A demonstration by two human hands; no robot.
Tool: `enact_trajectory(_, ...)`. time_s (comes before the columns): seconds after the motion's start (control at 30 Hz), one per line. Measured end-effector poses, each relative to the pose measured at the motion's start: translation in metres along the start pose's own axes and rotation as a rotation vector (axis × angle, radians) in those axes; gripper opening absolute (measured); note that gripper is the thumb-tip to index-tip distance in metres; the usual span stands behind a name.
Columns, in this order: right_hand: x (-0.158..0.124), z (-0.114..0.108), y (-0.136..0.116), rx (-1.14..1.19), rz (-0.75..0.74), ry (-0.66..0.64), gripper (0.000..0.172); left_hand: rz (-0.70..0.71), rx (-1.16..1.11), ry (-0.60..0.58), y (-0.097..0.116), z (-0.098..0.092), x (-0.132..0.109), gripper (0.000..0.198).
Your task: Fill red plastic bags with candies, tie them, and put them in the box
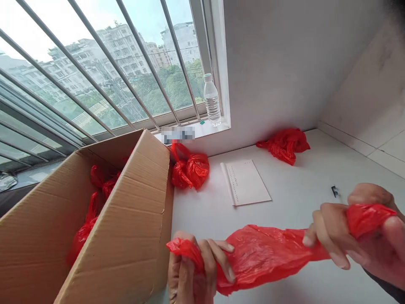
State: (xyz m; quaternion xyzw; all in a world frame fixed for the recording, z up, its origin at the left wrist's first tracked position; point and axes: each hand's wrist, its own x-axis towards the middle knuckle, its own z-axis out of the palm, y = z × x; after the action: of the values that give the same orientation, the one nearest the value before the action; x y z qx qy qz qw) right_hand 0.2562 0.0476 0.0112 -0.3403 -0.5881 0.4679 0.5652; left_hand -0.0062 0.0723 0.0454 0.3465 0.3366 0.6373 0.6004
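Head view: your left hand (pixel 207 261) and right hand (pixel 338 224) each have fingers curled around one end of a red bag (pixel 268 255), stretched sideways between them above the desk (pixel 205 215); the cardboard box (pixel 128 226) stands nearer your left hand.

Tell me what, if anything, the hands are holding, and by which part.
A red plastic bag, held by opposite ends: one in the left hand, the other in the right hand.

Box (pixel 129 211) left, bag (pixel 262 257) right — bottle (pixel 212 103) behind (on the sill (pixel 204 131)).
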Motion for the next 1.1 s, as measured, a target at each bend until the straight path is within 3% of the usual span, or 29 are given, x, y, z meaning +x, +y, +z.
enact_trajectory(0.07, 0.003, 0.016, -0.001, 0.090, 0.026, -0.001, 0.018, -0.068, -0.018, -0.082, -0.009, -0.001, 0.002, 0.031)
enact_trajectory(0.17, 0.008, 0.039, 0.002, -0.061, 0.128, 0.004, 0.011, -0.204, 0.109, -0.171, -0.027, 0.001, -0.001, 0.037)
enact_trajectory(0.27, 0.019, 0.056, 0.001, -0.205, 0.247, -0.128, 0.041, -0.228, 0.346, -0.234, -0.041, 0.003, -0.006, 0.040)
enact_trajectory(0.4, 0.035, 0.064, -0.005, -0.180, 0.265, -0.264, 0.015, -0.247, 0.498, -0.311, -0.051, 0.002, -0.009, 0.046)
enact_trajectory(0.53, 0.038, 0.060, -0.005, -0.195, 0.241, -0.215, 0.015, -0.208, 0.604, -0.370, -0.051, -0.008, -0.009, 0.041)
enact_trajectory(0.63, 0.034, 0.057, -0.004, -0.190, 0.298, -0.217, 0.018, -0.228, 0.589, -0.360, -0.048, -0.017, -0.009, 0.035)
enact_trajectory(0.83, 0.030, 0.059, -0.012, -0.180, 0.292, -0.146, 0.023, -0.401, -0.036, -0.246, -0.036, -0.015, 0.002, 0.032)
enact_trajectory(0.9, 0.028, 0.062, -0.015, -0.136, 0.267, -0.150, 0.031, -0.441, -0.139, -0.249, -0.034, -0.011, 0.006, 0.032)
enact_trajectory(1.0, 0.024, 0.066, -0.020, -0.138, 0.241, -0.092, 0.035, -0.484, 0.009, -0.275, -0.035, -0.008, 0.006, 0.037)
enact_trajectory(1.1, 0.023, 0.072, -0.022, -0.190, 0.221, -0.085, 0.035, -0.405, 0.339, -0.246, -0.043, -0.008, -0.007, 0.032)
